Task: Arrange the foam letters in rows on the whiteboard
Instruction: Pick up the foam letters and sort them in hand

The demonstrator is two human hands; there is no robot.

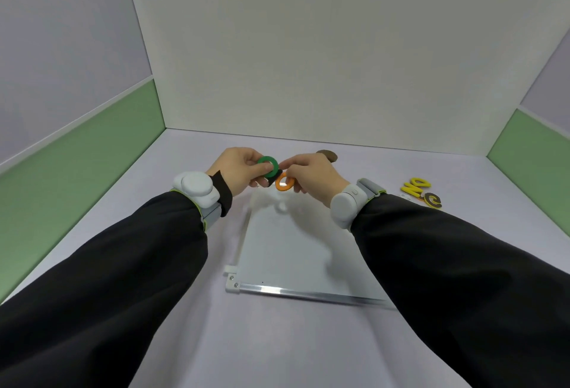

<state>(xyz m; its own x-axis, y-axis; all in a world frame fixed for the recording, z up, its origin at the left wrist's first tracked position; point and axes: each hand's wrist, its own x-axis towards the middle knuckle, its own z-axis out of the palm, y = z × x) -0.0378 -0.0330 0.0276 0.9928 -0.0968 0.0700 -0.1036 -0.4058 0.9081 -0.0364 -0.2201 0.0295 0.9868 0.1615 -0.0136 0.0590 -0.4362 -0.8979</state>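
Above the whiteboard (290,252), left hand (239,168) pinches one green O (267,167), right hand (311,173) one orange O (284,182); a dark piece between is half hidden; yellow letters (415,187) on the worktop (191,190) overlap, count unclear

The work surface is a pale lavender tabletop (191,310). A white back panel (308,48) stands upright along its far edge. Green side panels (77,171) border the left and right edges. A brown rounded object (329,154) lies near the back panel, partly hidden.
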